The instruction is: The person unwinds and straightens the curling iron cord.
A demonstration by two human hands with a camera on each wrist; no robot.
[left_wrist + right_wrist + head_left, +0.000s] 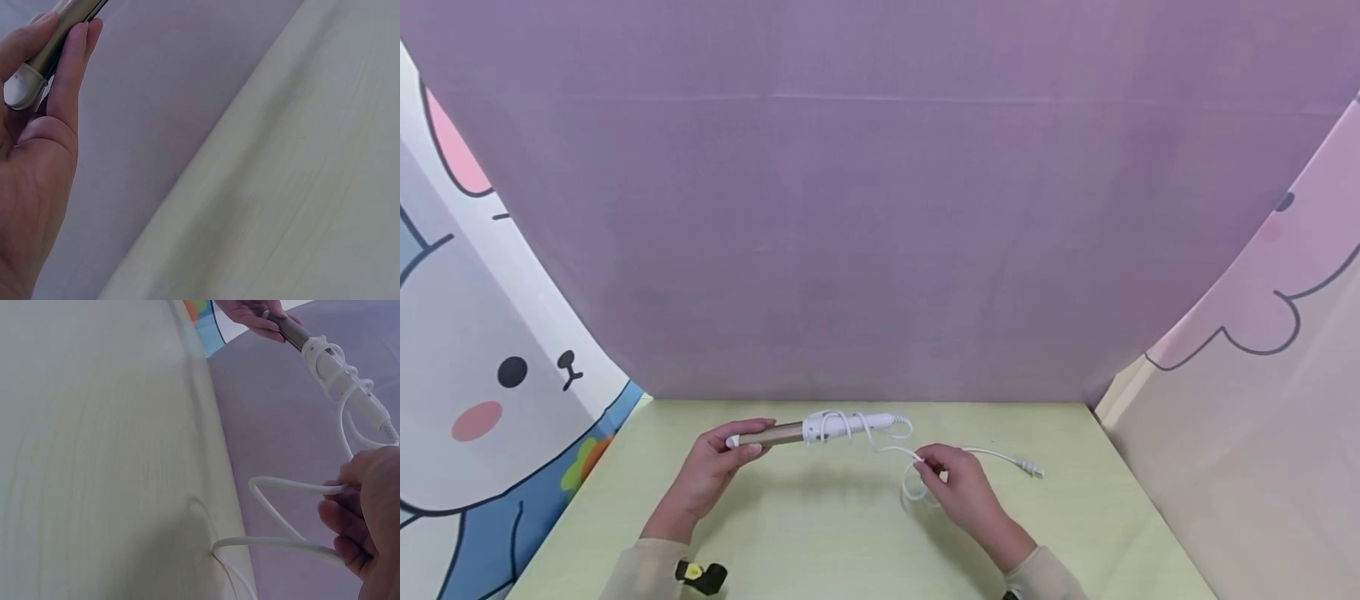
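Note:
A curling iron (848, 426) with a white handle and a gold-brown barrel is held up over the table, lying nearly level. My left hand (703, 471) grips its barrel near the white tip (26, 87). Several loops of white power cord (350, 381) wind around the handle. Between thumb and fingers, my right hand (958, 487) pinches the cord to the right of the handle. A loose loop hangs below these fingers, and the plug (1032, 468) sticks out beyond them on the right.
Beneath both hands lies a pale yellow-green table (805, 542). A purple cloth (880, 208) rises behind its far edge. Cartoon-printed panels stand along the left (512, 317) and right (1247, 400) sides.

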